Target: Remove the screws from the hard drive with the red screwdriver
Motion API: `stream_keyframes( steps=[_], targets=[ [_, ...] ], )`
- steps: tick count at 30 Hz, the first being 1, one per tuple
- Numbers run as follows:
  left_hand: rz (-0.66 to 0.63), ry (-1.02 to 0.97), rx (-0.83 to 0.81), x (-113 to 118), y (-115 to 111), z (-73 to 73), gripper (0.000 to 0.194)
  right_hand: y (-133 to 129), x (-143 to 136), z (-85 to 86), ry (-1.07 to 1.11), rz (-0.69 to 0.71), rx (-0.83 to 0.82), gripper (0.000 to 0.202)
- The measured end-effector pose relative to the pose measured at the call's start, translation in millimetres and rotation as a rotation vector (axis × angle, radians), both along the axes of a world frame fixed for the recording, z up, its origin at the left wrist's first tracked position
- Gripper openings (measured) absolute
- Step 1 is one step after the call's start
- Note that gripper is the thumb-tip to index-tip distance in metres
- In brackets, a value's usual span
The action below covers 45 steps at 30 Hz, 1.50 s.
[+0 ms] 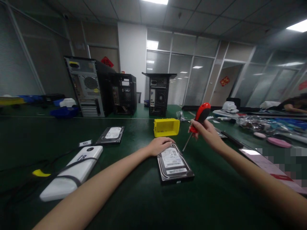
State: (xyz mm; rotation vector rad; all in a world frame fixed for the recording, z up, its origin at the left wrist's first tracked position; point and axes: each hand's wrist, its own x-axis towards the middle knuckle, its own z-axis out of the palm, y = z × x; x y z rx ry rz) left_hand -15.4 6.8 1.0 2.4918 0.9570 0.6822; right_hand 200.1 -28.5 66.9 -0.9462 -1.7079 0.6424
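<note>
A hard drive [173, 161] with a white label lies flat on the green table [134, 204]. My left hand [161, 146] rests on its far left corner, fingers bent over the edge. Right of the drive, my right hand [203, 129] is closed around a red and black screwdriver [202, 112]. The shaft points down, and its tip is near the drive's right edge; whether it touches anything I cannot tell. Just behind the drive stands a yellow box [167, 127], its open side facing me.
A second hard drive [111, 134] and a white power bank [74, 172] with black cables lie on the left. Computer cases [90, 86] stand at the back. To the right are plastic bags [256, 124], a pink tray [275, 169] and, farther off, a person's arm [294, 107].
</note>
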Motion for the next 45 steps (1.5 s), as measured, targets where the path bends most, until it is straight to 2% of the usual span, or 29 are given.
stream_keyframes(
  steps=[2, 4, 8, 11, 14, 19, 21, 23, 25, 27, 30, 33, 35, 42, 45],
  targets=[
    [0.004, 0.003, 0.0, 0.0, -0.3, 0.5, 0.034, 4.8, 3.4, 4.9, -0.079, -0.068, 0.015, 0.03],
    [0.003, 0.003, -0.001, 0.2, -0.3, 0.7, 0.034, 9.4, 4.7, 9.3, -0.059, -0.081, 0.021, 0.033],
    [-0.005, -0.001, 0.001, 0.5, 0.5, 0.3, 0.034, 14.7, -2.7, 15.9, 0.021, 0.072, 0.056, 0.082],
    [-0.012, -0.002, 0.007, 0.2, 1.3, -0.7, 0.034, 13.7, -13.0, 20.1, 0.006, 0.134, 0.091, 0.093],
    [-0.016, -0.001, 0.013, -0.2, 2.1, -1.5, 0.034, 10.7, -21.6, 24.9, -0.041, 0.175, 0.138, 0.088],
    [-0.018, 0.002, 0.007, 0.4, 2.3, -1.5, 0.033, 7.2, -24.5, 39.7, -0.046, 0.215, 0.189, 0.047],
    [-0.018, 0.004, 0.002, 0.6, 1.8, -0.8, 0.033, 6.7, -21.9, 50.9, -0.09, 0.193, 0.196, 0.039],
    [-0.015, 0.006, -0.004, 0.5, 1.0, 0.2, 0.034, 6.3, -18.4, 65.0, -0.211, 0.144, 0.162, 0.041],
    [-0.01, 0.008, -0.007, 0.2, 0.2, 1.4, 0.034, 6.0, -15.6, 79.9, -0.424, 0.092, 0.098, 0.041],
    [-0.007, 0.01, -0.009, 0.0, -0.5, 2.5, 0.034, 5.9, -14.9, 93.2, -0.59, 0.027, 0.1, 0.045],
    [-0.004, 0.012, -0.009, 0.2, -1.2, 3.3, 0.035, 7.4, -17.8, 106.3, -0.688, 0.081, 0.041, 0.036],
    [-0.001, 0.016, -0.008, 0.3, -1.4, 3.1, 0.034, 10.3, -21.4, 112.4, -0.639, 0.158, -0.107, 0.034],
    [-0.001, 0.017, -0.009, 0.1, -1.2, 2.4, 0.035, 11.9, -22.1, 114.0, -0.631, 0.149, -0.151, 0.035],
    [-0.004, 0.003, -0.015, -0.4, 0.1, 1.3, 0.036, 7.7, -12.4, 113.7, -0.683, 0.041, -0.102, 0.037],
    [-0.001, -0.003, -0.021, 0.2, 0.5, 1.0, 0.035, 5.2, -3.0, 113.5, -0.653, 0.064, -0.074, 0.043]
  ],
)
